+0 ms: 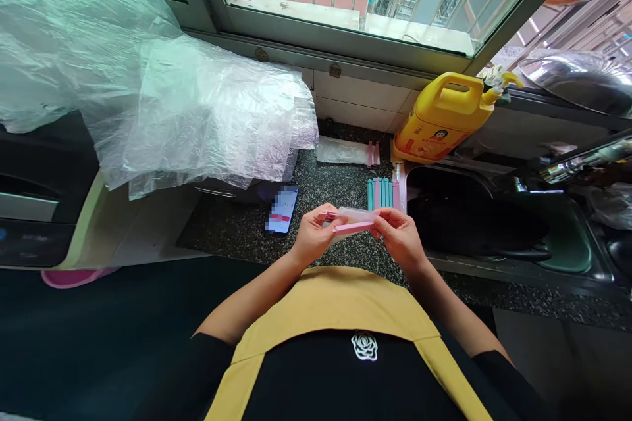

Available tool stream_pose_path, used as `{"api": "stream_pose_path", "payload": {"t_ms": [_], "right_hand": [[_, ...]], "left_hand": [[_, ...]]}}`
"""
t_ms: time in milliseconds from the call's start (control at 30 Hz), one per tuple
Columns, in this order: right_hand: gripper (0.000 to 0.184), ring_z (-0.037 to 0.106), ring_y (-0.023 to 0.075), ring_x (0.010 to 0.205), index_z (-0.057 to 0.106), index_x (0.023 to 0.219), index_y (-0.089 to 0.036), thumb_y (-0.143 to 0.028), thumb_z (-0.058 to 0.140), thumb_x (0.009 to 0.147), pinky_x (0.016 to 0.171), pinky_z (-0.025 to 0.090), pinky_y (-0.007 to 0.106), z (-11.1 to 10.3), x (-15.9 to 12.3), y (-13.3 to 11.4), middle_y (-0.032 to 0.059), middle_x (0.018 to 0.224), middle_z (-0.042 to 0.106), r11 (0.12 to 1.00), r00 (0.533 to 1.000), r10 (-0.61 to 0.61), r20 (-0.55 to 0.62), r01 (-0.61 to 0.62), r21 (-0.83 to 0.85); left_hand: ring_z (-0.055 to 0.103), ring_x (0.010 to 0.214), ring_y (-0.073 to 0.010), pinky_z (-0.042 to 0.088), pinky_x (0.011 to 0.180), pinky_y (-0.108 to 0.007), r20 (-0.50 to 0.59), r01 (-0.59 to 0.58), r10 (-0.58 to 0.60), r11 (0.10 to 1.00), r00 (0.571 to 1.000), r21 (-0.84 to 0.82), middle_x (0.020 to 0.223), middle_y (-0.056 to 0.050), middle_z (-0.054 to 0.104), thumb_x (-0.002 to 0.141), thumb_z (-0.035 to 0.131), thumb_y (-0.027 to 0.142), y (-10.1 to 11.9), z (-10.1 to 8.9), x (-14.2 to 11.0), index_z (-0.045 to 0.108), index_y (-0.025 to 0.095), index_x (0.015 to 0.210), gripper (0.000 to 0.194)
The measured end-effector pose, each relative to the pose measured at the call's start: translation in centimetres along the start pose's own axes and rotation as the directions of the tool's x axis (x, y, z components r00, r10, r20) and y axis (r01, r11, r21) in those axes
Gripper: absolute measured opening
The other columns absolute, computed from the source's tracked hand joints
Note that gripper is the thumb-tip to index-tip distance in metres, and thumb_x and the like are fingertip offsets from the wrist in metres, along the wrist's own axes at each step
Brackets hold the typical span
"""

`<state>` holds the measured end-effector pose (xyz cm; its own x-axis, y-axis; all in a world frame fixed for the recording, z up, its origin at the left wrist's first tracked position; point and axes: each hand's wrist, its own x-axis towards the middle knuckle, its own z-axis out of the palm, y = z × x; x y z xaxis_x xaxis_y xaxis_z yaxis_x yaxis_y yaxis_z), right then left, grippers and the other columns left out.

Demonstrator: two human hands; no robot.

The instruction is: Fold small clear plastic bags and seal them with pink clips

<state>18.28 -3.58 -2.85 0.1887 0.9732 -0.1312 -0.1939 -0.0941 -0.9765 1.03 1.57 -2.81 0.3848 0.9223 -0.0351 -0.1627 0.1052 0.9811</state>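
A: Which way does the pink clip (353, 228) run in front of you?

B: Its long axis goes left to right across your body, the right end tipped slightly to the far side. It is up off the worktop (326, 177), between your two hands, along the near edge of some clear plastic (361, 214).

A: And your grip?

B: Your right hand (401, 237) pinches the clip's right end between thumb and fingers. Your left hand (312, 231) is closed on the left part of the plastic, with a darker pink piece (326, 216) at its fingers. You can't tell from here whether that piece belongs to the same clip, or whether your left thumb touches the clip's left end.

A: What lies around you?

B: The row of teal and pink clips (383, 193) is just beyond your right hand, the nearer one to it. Your phone (285, 212) lies left of your left hand, and a folded bag (340, 150) lies farther off.
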Motion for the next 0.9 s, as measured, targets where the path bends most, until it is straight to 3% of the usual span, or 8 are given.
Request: {"api": "stream_pose_path", "payload": {"t_ms": [267, 567, 767, 900], "right_hand": [[0.021, 0.045, 0.0071, 0.047, 0.066, 0.066, -0.02, -0.039, 0.077, 0.064, 0.048, 0.035, 0.022, 0.9, -0.3, -0.1, -0.0044, 0.052, 0.056, 0.999, 0.994, -0.01, -0.106, 0.014, 0.039], [0.024, 0.044, 0.0073, 0.047, 0.065, 0.066, -0.02, -0.041, 0.078, 0.062, 0.047, 0.035, 0.023, 0.8, -0.5, -0.1, -0.0038, 0.055, 0.056, 0.996, 0.974, -0.043, -0.222, 0.058, 0.064], [0.026, 0.044, 0.0071, 0.047, 0.064, 0.067, -0.021, -0.042, 0.077, 0.062, 0.046, 0.036, 0.023, 0.6, -0.6, 0.1, -0.0036, 0.059, 0.056, 0.993, 0.948, -0.082, -0.306, 0.104, 0.055], [0.025, 0.045, 0.0072, 0.049, 0.064, 0.068, -0.021, -0.041, 0.077, 0.064, 0.048, 0.037, 0.023, 1.0, -0.7, 0.4, -0.003, 0.063, 0.057, 0.99, 0.941, -0.112, -0.319, 0.132, 0.041]], "left_hand": [[0.043, 0.058, -0.0097, 0.035, 0.057, -0.022, 0.042, -0.077, 0.073, 0.991, 0.996, 0.107, 0.06, 0.002, 0.048, 0.068, 0.068, 0.056, 0.3, -0.3, 0.0, 0.055, 0.014, 0.06, 0.044], [0.05, 0.069, -0.0128, 0.04, 0.067, -0.025, 0.224, -0.099, 0.085, 0.994, 0.971, 0.054, 0.073, -0.003, 0.056, 0.074, 0.066, 0.051, 0.5, -1.7, 0.7, 0.066, 0.014, 0.076, 0.037], [0.055, 0.083, -0.0163, 0.043, 0.078, -0.027, 0.155, -0.094, 0.086, 0.995, 0.984, 0.044, 0.086, -0.005, 0.06, 0.07, 0.07, 0.052, 0.2, -1.5, 0.3, 0.065, 0.016, 0.086, 0.04], [0.055, 0.08, -0.0151, 0.042, 0.078, -0.027, 0.042, -0.124, 0.121, 0.989, 0.992, 0.078, 0.081, -0.003, 0.059, 0.071, 0.071, 0.049, 0.0, -0.8, 0.2, 0.065, 0.017, 0.078, 0.034]]}}
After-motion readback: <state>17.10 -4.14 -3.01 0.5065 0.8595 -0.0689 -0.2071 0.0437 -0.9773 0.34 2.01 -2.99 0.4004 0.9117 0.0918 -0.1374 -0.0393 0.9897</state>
